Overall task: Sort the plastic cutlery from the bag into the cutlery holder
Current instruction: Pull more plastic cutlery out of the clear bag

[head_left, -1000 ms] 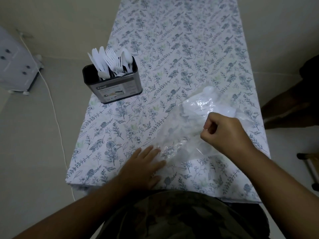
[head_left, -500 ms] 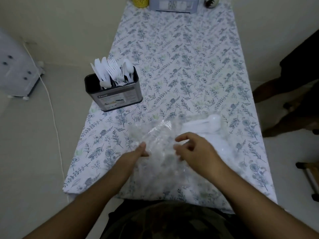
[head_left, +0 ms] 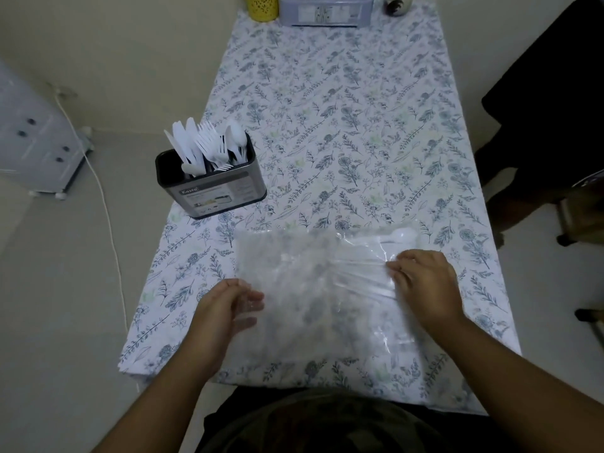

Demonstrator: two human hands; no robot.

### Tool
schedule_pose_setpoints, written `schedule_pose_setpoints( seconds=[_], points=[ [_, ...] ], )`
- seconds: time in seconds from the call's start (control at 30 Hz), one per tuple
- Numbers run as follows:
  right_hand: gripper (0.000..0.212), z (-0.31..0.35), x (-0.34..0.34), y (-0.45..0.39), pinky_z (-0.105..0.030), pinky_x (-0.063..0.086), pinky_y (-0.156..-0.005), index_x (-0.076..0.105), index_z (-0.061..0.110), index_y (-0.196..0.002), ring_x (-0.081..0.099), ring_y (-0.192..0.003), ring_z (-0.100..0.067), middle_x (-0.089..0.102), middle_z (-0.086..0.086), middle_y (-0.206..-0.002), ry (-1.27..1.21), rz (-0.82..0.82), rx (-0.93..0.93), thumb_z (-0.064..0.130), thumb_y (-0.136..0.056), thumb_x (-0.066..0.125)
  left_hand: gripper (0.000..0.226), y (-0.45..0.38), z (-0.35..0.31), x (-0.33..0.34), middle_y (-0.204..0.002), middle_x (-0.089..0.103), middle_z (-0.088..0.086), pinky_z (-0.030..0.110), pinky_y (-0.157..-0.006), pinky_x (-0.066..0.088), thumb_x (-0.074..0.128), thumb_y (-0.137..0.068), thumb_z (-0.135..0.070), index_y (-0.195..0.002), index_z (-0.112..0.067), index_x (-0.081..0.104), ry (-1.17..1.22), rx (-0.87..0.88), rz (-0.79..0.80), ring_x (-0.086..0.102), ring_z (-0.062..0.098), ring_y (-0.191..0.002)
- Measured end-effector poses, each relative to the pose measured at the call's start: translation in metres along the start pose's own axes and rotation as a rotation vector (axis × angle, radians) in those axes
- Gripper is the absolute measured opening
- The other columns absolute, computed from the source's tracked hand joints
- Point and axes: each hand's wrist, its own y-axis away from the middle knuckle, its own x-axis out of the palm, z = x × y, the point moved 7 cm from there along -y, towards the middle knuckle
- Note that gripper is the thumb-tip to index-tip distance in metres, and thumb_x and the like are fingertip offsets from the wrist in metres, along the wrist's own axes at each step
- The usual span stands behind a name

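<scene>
A clear plastic bag lies spread flat on the near part of the floral table. My left hand holds the bag's left edge, fingers curled around it. My right hand presses and pinches the bag's right side, where the film is bunched. White plastic cutlery shows through the bag's far right corner. The dark metal cutlery holder stands at the table's left edge, filled with white knives, forks and spoons.
At the table's far end stand a yellow cup, a grey box and a small dark jar. A white drawer unit and cable are on the floor left. Another person's legs stand at the right.
The bag went from a crumpled heap on the right to lying flat and spread out in front of me. My hands moved apart to its left and right sides.
</scene>
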Motion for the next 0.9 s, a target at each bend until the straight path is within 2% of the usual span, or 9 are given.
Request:
schedule_pose_setpoints(
  seconds=[0.1,0.23,0.37,0.5,0.63,0.7,0.77,0.83,0.9],
  points=[
    [0.007,0.011,-0.019,-0.011,-0.044,0.043,-0.091,0.079,0.019,-0.093,0.059,-0.101,-0.028,0.075,-0.001,-0.097,-0.055,-0.052,-0.036,0.016,-0.086,0.077,0.012,-0.008,-0.011,-0.004,-0.087,0.072,0.009,0.033,-0.067,0.054,0.055,-0.101,-0.022,-0.101,-0.013,0.062,-0.08,0.067,-0.1,0.068,0.022,-0.077],
    [0.007,0.031,-0.054,-0.012,-0.033,0.038,-0.089,0.075,0.015,-0.095,0.058,-0.093,-0.024,0.071,0.002,-0.091,-0.111,-0.187,-0.154,0.011,-0.092,0.071,0.01,-0.014,-0.021,-0.008,-0.081,0.066,0.01,0.031,-0.063,0.054,0.053,-0.102,-0.018,-0.096,-0.014,0.06,-0.105,0.135,-0.186,0.065,0.021,-0.074],
    [0.018,0.021,-0.027,0.005,-0.031,0.041,-0.085,0.076,0.017,-0.098,0.059,-0.093,-0.029,0.067,-0.001,-0.092,-0.111,-0.011,-0.145,0.002,-0.089,0.069,0.013,-0.014,-0.002,-0.005,-0.082,0.065,0.015,0.031,-0.061,0.053,0.049,-0.102,-0.015,-0.094,-0.008,0.057,-0.153,0.102,-0.167,0.062,0.023,-0.07],
    [0.014,0.031,-0.047,0.011,-0.024,0.039,-0.084,0.074,0.01,-0.101,0.054,-0.096,-0.024,0.063,-0.003,-0.095,-0.178,-0.144,-0.141,0.002,-0.092,0.067,0.014,-0.011,0.01,-0.007,-0.081,0.063,0.013,0.034,-0.061,0.053,0.048,-0.103,-0.013,-0.097,-0.003,0.055,-0.13,0.078,-0.186,0.061,0.023,-0.069],
    [0.015,0.035,-0.054,0.014,-0.013,0.036,-0.085,0.075,0.008,-0.101,0.054,-0.094,-0.025,0.061,-0.004,-0.092,-0.218,-0.152,-0.128,-0.001,-0.091,0.067,0.021,-0.013,0.013,-0.007,-0.083,0.066,0.015,0.034,-0.059,0.054,0.051,-0.101,-0.017,-0.093,0.001,0.058,-0.173,0.079,-0.191,0.063,0.023,-0.072],
    [0.014,0.031,-0.051,0.01,-0.024,0.041,-0.087,0.075,0.009,-0.102,0.056,-0.095,-0.027,0.064,-0.007,-0.093,-0.179,-0.109,-0.13,0.002,-0.092,0.067,0.022,-0.014,0.014,-0.008,-0.084,0.068,0.014,0.034,-0.06,0.054,0.053,-0.1,-0.017,-0.094,0.003,0.06,-0.206,0.091,-0.19,0.063,0.022,-0.074],
    [0.016,0.023,-0.043,0.008,-0.036,0.045,-0.089,0.075,0.017,-0.103,0.058,-0.101,-0.029,0.067,-0.002,-0.096,-0.122,0.0,-0.064,0.008,-0.092,0.067,0.022,-0.015,0.014,-0.007,-0.079,0.067,0.011,0.035,-0.062,0.054,0.055,-0.099,-0.016,-0.092,0.005,0.06,-0.206,0.097,-0.176,0.064,0.022,-0.075],
    [0.019,0.026,-0.045,0.007,-0.04,0.046,-0.093,0.075,0.022,-0.105,0.056,-0.105,-0.025,0.068,0.003,-0.097,-0.126,0.024,-0.029,0.013,-0.09,0.067,0.021,-0.016,0.012,-0.008,-0.076,0.066,0.009,0.036,-0.065,0.054,0.056,-0.098,-0.015,-0.089,0.004,0.06,-0.209,0.093,-0.167,0.064,0.021,-0.075],
    [0.028,0.039,-0.043,0.004,-0.042,0.044,-0.098,0.073,0.022,-0.116,0.054,-0.112,-0.024,0.068,0.0,-0.109,-0.116,0.026,-0.058,0.022,-0.089,0.067,0.021,-0.015,0.011,-0.008,-0.073,0.066,0.006,0.034,-0.063,0.054,0.056,-0.098,-0.015,-0.085,0.001,0.061,-0.236,0.111,-0.168,0.062,0.019,-0.073]
  ],
)
